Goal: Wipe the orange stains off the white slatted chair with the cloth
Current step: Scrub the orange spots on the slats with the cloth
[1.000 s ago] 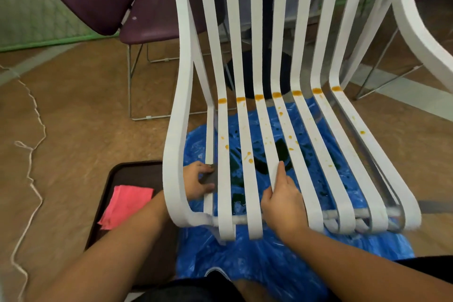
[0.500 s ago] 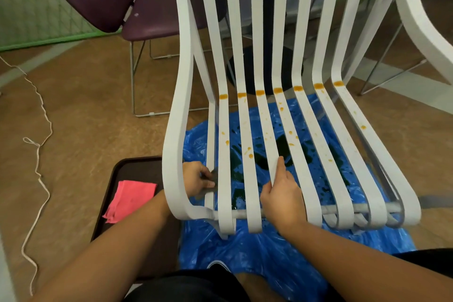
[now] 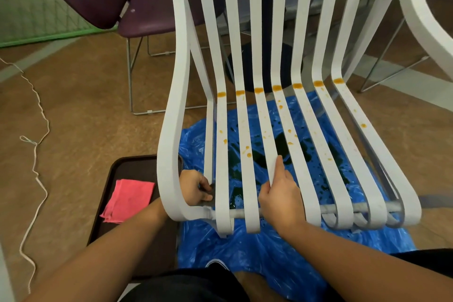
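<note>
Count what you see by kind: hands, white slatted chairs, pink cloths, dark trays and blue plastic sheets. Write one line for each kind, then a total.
hands: 2 (left hand, right hand)
white slatted chair: 1
pink cloth: 1
dark tray: 1
blue plastic sheet: 1
Total: 6

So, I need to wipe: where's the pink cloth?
Head view, lower left: the pink cloth lies on the dark tray, just left of the white chair.
</note>
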